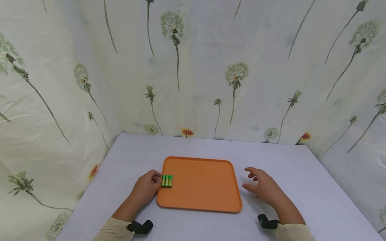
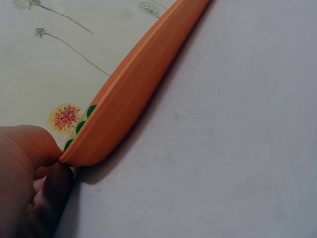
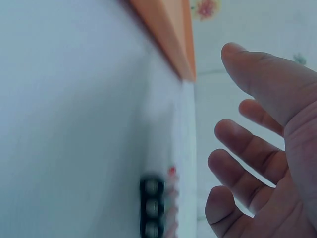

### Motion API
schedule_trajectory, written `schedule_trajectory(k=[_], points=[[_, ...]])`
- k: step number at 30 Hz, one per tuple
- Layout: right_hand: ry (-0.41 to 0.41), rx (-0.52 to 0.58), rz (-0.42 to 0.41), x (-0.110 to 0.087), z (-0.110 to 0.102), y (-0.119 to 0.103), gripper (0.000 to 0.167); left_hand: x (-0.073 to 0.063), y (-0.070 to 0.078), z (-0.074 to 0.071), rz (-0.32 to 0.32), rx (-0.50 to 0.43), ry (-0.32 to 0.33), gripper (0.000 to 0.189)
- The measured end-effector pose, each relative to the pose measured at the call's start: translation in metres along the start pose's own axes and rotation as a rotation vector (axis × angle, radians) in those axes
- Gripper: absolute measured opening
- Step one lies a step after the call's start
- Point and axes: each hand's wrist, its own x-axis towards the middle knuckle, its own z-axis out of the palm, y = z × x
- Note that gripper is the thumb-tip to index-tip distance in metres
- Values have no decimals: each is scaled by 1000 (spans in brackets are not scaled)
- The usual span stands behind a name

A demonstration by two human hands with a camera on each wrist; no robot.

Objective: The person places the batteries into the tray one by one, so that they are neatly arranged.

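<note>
An orange tray [image 1: 200,187] lies on the table, with three green batteries [image 1: 167,181] side by side at its left edge. My left hand [image 1: 147,185] is beside them, pinching the tray's left rim between thumb and finger. In the left wrist view, fingertips [image 2: 49,153] meet at the end of the tray's rim [image 2: 124,109], and the green battery ends [image 2: 80,127] show just over it. My right hand [image 1: 261,185] hovers right of the tray, apart from it, thumb and fingers spread with nothing between them.
In the right wrist view, a blurred row of dark ring-like ends [image 3: 152,207] stands on the table near the right hand, with pinkish, red-tipped things [image 3: 172,198] behind it. The white table [image 1: 208,227] meets a flower-printed curtain [image 1: 199,83] behind and at both sides.
</note>
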Motion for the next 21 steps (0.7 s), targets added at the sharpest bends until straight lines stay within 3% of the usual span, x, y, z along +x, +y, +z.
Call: schedule_trajectory(k=[7, 21], points=[[-18, -1, 92, -12, -11, 24, 78, -2, 3, -1, 0, -5, 1, 19], [-20, 32, 182, -31, -33, 70, 88, -1, 3, -2, 5, -5, 4, 19]])
